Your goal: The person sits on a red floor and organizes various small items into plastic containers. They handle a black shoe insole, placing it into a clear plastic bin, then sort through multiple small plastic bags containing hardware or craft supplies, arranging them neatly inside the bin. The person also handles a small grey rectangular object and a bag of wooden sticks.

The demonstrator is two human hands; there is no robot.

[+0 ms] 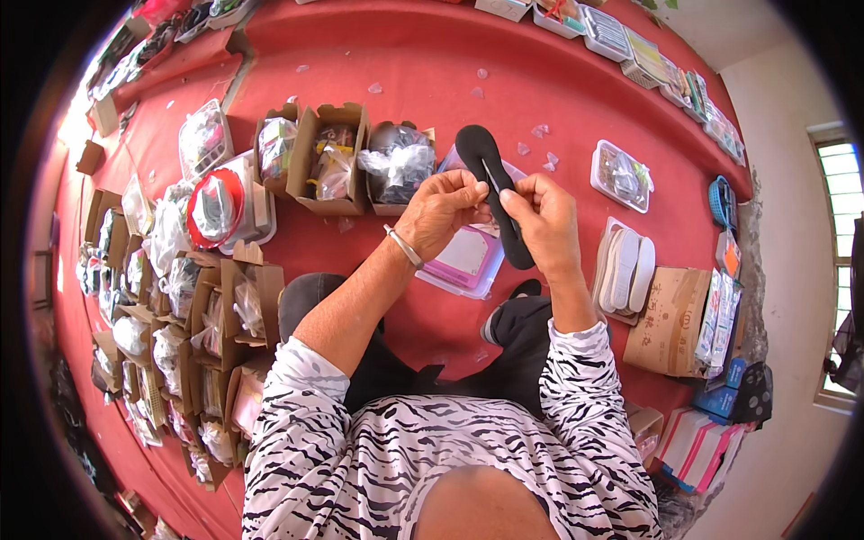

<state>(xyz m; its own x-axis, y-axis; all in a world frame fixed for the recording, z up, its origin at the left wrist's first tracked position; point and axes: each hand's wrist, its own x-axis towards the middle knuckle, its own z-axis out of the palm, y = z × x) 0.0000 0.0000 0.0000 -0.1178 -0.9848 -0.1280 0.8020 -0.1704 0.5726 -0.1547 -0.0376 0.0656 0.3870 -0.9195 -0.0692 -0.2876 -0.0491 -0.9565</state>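
Observation:
A long, flat black no-show sock hangs slantwise in front of me, its rounded far end up and its other end reaching down between my hands. A narrow slit-like opening runs along its middle. My left hand pinches the left edge of the sock near that opening; a bracelet is on the wrist. On the other side, my right hand grips the sock with thumb and fingers. Below the hands stands a clear plastic tray with a pink-and-white flat item in it.
Cardboard boxes with bagged goods stand ahead and along the left. To the right are a basket of white insoles, a brown carton and a clear tray of small items. Red cloth covers the surface.

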